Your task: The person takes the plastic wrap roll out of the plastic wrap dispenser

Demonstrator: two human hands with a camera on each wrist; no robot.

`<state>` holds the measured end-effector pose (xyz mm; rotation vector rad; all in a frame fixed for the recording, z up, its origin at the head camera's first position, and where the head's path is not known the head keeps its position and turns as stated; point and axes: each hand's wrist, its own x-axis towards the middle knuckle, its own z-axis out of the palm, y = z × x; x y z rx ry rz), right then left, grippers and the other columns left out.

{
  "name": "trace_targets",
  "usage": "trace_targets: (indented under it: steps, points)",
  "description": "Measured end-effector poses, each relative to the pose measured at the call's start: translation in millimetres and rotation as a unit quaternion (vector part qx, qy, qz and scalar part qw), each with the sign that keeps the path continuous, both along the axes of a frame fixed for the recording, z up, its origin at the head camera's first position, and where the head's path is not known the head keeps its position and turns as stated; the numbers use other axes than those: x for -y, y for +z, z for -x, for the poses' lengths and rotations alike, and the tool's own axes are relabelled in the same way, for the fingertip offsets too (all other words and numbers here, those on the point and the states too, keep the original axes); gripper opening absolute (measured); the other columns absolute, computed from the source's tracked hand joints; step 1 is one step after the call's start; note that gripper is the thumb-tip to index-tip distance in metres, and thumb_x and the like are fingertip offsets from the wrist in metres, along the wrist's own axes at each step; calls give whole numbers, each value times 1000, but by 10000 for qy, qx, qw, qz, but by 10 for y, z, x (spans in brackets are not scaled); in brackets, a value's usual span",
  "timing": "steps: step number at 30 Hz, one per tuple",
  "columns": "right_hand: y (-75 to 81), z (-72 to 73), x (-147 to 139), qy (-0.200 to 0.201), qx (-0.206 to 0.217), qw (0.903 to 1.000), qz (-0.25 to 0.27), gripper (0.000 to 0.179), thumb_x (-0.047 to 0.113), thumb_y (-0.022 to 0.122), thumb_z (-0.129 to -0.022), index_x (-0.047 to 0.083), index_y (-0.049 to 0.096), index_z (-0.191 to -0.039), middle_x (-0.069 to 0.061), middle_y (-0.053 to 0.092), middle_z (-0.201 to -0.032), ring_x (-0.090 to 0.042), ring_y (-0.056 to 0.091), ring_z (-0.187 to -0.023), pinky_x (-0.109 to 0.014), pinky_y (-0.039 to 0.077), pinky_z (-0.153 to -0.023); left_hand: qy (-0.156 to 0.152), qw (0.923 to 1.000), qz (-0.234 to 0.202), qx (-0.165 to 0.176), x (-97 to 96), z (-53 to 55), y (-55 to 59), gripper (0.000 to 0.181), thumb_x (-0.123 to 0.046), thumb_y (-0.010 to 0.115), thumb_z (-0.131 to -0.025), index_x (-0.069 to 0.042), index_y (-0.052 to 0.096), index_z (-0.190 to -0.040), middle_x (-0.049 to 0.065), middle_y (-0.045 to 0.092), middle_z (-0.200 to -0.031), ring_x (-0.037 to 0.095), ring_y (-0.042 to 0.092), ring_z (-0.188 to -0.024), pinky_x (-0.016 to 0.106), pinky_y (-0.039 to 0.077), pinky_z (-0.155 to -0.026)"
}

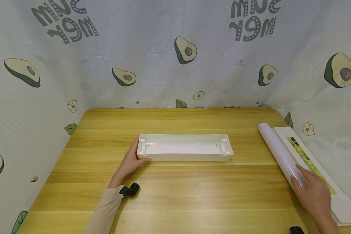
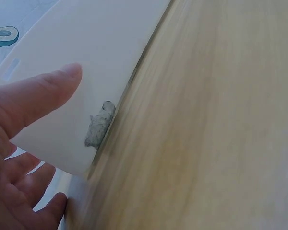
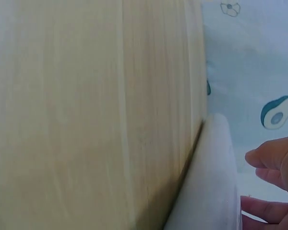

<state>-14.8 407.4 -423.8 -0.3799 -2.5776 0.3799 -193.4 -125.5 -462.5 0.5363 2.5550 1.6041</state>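
A long white plastic box (image 1: 184, 157), hollow side up, lies across the middle of the table. My left hand (image 1: 133, 161) holds its left end, thumb along the front wall and the other fingers round the end. In the left wrist view the thumb presses the white wall (image 2: 101, 57), near a grey patch (image 2: 101, 125) at its lower edge. On the right, my right hand (image 1: 313, 190) is over the near part of a roll of clear film (image 1: 276, 146). Its fingers (image 3: 266, 208) are spread beside the roll in the right wrist view, not wrapped round it.
A long white carton (image 1: 343, 208) with a green and yellow label lies along the table's right edge, beside the roll. The wooden table (image 1: 175, 191) is backed by a pale curtain (image 1: 158, 39) printed with avocados. A black wrist camera (image 1: 130, 189) sits on the left sleeve.
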Motion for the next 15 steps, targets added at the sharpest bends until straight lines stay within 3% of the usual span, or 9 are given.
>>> trace_targets:
  steps: [6,15]
  points:
    - [-6,65,35,317,-40,9994,112,40,4,60,-83,-8,56,-121,-39,56,-110,-52,50,-98,-57,35,-83,-16,10000,1,-7,9,-9,-21,104,-12,78,-74,-9,9,-152,14,28,-153,34,30,-139,54,25,-112]
    - [-18,172,172,930,-561,9930,463,43,2,61,-83,-3,56,-126,-37,55,-114,-51,46,-101,-58,32,-92,-36,9999,-15,-98,-13,3,-25,104,-13,79,-74,-8,10,-151,15,29,-153,36,31,-138,55,27,-111]
